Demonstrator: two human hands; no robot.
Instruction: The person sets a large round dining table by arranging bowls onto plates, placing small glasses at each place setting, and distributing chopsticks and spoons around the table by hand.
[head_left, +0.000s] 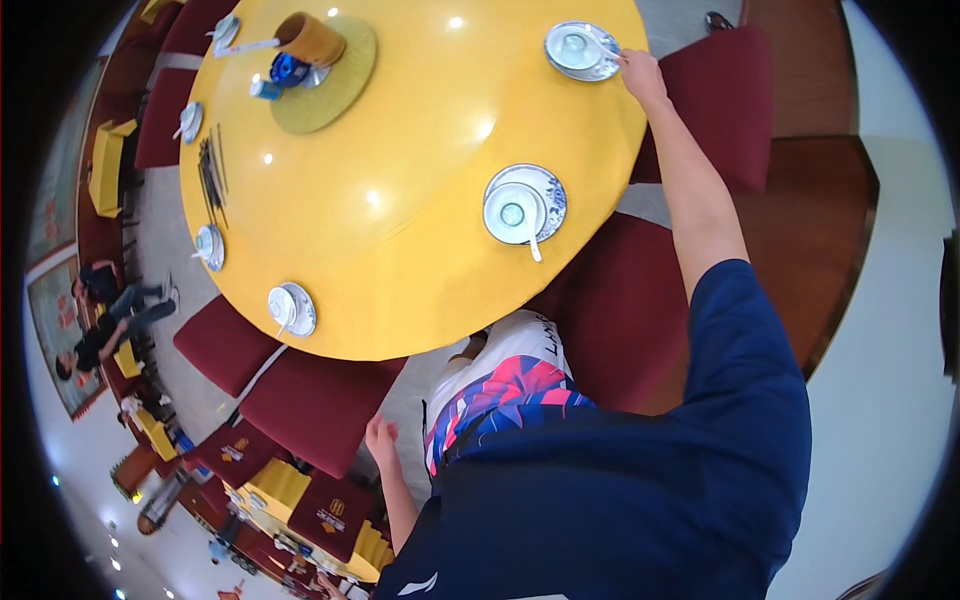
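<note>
My right hand (642,78) reaches to the table's far right edge, its fingers closed on the handle end of a white spoon (602,43). That spoon lies across a small bowl (574,50) on a blue-patterned plate (583,72). Nearer to me, another patterned plate (552,190) holds a bowl with a small cup (512,213) in it and a white spoon (534,243) beside the cup. My left hand (382,438) hangs low by a maroon chair, fingers loosely curled and a little apart, with nothing visible in it.
The round yellow table (400,270) bears more place settings, several dark sticks (212,180) and a turntable (350,85) with a brown container (310,40). Maroon chairs (310,405) surround it. Two people (105,335) are at the far left, near other tables.
</note>
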